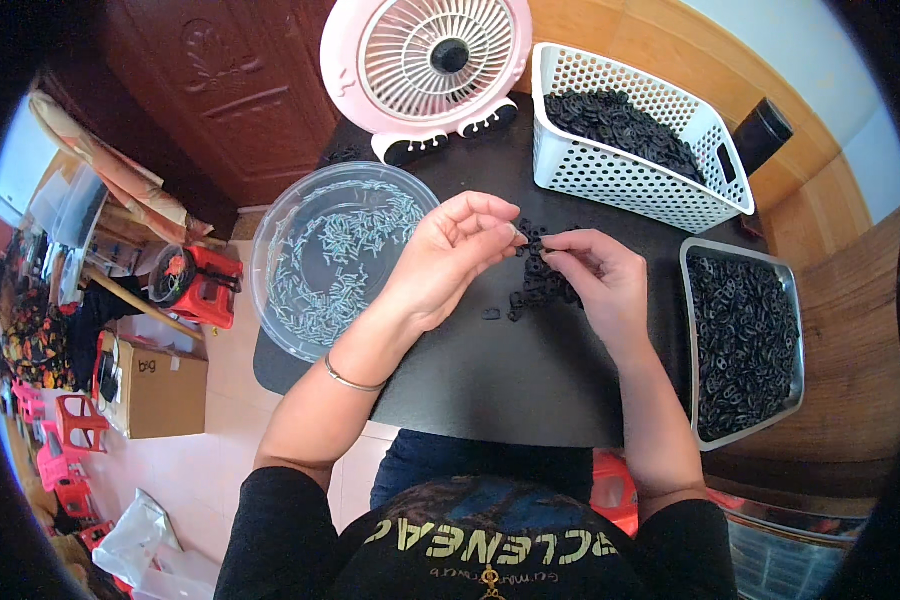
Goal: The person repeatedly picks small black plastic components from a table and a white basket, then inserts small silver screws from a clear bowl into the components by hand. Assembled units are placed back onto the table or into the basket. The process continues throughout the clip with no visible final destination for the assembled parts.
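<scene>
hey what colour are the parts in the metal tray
The parts are black, seen best in the head view.

From afar I see loose parts [541, 287] on the table [490, 390], a tub [262, 262] left, fan [450, 55] behind, basket [610, 185] and tray [740, 250] right.

It looks like a home room doubling as a small workshop: a carved wooden door [210, 95] at ten o'clock, a pink fan [425, 65] at twelve and red plastic stools [80, 422] at eight suggest a house, while a white basket [610, 185] near two and a metal tray [691, 345] at three hold heaps of small black parts [745, 350].
</scene>
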A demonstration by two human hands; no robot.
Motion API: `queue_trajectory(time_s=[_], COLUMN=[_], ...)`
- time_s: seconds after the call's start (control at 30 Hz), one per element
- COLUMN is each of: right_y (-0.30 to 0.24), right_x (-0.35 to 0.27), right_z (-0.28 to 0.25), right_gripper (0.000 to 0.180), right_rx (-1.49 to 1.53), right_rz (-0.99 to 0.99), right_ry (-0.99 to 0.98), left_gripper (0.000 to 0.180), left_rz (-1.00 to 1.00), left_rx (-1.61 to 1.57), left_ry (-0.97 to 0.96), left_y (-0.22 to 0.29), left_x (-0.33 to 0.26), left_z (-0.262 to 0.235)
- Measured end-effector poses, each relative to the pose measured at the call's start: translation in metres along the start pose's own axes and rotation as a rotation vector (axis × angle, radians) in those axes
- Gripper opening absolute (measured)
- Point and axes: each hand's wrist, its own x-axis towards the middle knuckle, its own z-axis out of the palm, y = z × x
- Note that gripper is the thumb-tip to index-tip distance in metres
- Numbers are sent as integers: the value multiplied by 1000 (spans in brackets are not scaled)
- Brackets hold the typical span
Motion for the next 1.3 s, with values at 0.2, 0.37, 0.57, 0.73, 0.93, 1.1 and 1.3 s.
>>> queue_trajectory(time_s=[0.2,0.37,0.57,0.73,0.93,1.1,1.3], right_y=[13,9,10,8,9,9,11], right_x=[0,-3,-8,-10,-9,-10,-10], right_z=[2,-2,2,4,6,7,8], right_gripper=[11,12,12,11,11,10,10], right_rx=[174,339,399,264,155,230,164], right_rz=[-160,-17,8,-46,-93,-71,-99], right_ry=[64,44,11,40,70,102,105], left_gripper=[19,21,22,23,23,24,24], left_rz=[7,-4,13,25,28,28,37], left_rx=[28,-1,57,85,77,83,94], left_ry=[-3,-17,11,2,2,3,0], left_y=[-4,-10,-17,-19,-19,-19,-19], left_x=[0,2,2,2,1,1,0], left_z=[3,2,4,4,5,6,6])
